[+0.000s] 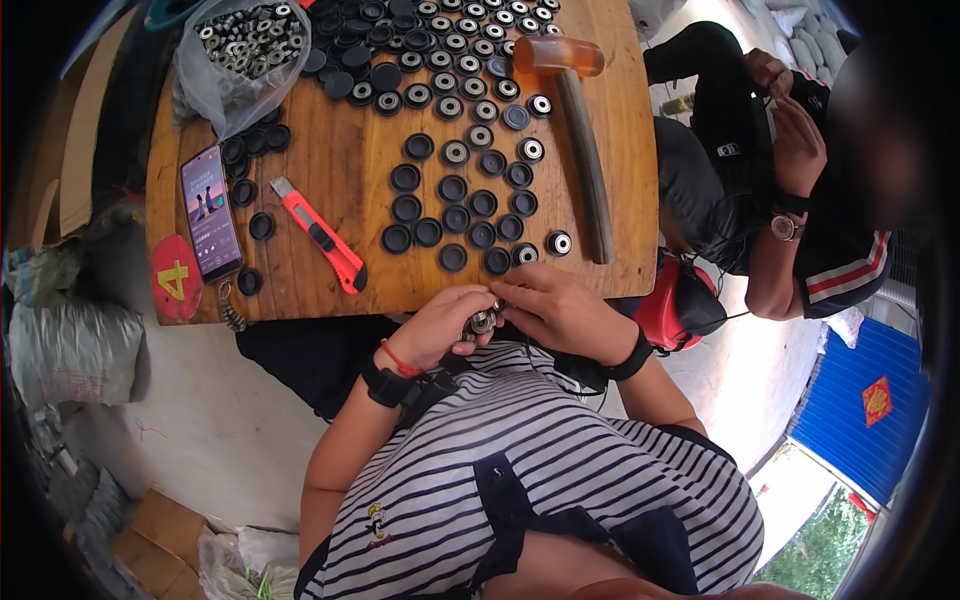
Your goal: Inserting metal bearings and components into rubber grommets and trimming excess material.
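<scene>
Just off the table's near edge, my left hand (436, 328) is closed around several small metal bearings (484, 321). My right hand (572, 316) meets it from the right, its thumb and fingertips pinched at a bearing on top of the handful. Beyond my hands, black round caps (453, 257) lie in loose rows, hollow side up. A few nearby caps, such as the one with a bearing seated in it (525, 256), have shiny metal centres. Another filled cap (558, 243) lies just past my right hand.
On the wooden table (350, 215) lie a mallet (582, 140), a red utility knife (320, 236) and a lit phone (211, 212). A plastic bag of bearings (243, 60) stands far left, beside heaped caps (355, 55). Another person (800, 170) sits at the right.
</scene>
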Tool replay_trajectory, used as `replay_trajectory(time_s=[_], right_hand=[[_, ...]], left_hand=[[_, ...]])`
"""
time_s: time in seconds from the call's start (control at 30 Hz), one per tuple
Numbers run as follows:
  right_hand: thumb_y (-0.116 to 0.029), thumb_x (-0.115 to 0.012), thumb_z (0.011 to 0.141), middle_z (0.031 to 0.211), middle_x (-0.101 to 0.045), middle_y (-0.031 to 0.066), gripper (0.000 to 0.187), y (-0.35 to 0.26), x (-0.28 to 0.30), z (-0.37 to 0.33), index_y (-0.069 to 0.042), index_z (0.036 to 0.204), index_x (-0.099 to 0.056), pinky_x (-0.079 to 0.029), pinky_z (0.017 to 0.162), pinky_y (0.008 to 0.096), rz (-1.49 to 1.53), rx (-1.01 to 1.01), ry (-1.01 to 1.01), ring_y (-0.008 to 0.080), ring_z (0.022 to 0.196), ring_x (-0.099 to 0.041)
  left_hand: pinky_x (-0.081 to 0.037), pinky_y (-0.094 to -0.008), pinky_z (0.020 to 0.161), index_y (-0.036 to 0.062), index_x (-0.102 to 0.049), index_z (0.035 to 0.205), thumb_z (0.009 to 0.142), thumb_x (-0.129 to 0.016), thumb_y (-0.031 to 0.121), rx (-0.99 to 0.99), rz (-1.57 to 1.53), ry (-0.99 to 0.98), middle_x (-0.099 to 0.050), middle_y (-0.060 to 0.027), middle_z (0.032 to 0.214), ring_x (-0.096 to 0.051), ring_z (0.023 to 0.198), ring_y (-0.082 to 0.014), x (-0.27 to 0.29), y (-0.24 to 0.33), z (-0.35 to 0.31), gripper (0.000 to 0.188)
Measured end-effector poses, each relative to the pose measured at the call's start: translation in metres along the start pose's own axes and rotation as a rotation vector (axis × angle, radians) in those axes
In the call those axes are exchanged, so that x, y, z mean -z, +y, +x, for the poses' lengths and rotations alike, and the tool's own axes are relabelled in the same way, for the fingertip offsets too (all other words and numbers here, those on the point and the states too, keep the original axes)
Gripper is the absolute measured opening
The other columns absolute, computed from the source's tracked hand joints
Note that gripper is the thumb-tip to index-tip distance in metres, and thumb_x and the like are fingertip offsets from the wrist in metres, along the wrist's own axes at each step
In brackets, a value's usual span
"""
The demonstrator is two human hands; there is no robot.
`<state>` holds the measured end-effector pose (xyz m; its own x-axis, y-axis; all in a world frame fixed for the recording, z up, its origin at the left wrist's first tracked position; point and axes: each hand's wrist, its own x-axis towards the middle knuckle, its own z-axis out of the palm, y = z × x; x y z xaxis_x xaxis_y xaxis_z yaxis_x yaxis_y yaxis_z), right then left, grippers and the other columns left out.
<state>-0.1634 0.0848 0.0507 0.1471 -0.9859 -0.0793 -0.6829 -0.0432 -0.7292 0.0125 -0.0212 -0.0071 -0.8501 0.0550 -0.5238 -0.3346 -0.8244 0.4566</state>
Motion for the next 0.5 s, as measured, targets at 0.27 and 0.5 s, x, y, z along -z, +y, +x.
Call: replay_trajectory(time_s=[0.27,0.5], right_hand=[[-0.008,-0.068,0.080,0.093,-0.060,0.0141,0.028,0.040,0.006,0.017,-0.001,0.107,-0.063,-0.050,0.067,0.0368,-0.115,-0.162,0.343,0.0298,0.077,-0.061],[-0.010,-0.067,0.081,0.089,-0.059,0.0144,0.023,0.049,0.004,0.031,-0.001,0.102,-0.063,-0.050,0.070,0.0390,-0.215,-0.327,0.419,0.0334,0.081,-0.060]], left_hand=[[-0.032,-0.0173,0.041,-0.0046,-0.057,0.110,0.099,-0.040,0.020,-0.086,-0.131,0.010,-0.056,-0.0058,0.087,-0.051,0.065,-0.0086,0.003,0.008,0.007,0.032],[-0.037,-0.0174,0.047,-0.0031,-0.055,0.117,0.099,-0.038,0.021,-0.116,-0.081,-0.065,-0.055,-0.0044,0.091,-0.051,0.071,-0.0084,0.009,0.005,0.010,0.035]])
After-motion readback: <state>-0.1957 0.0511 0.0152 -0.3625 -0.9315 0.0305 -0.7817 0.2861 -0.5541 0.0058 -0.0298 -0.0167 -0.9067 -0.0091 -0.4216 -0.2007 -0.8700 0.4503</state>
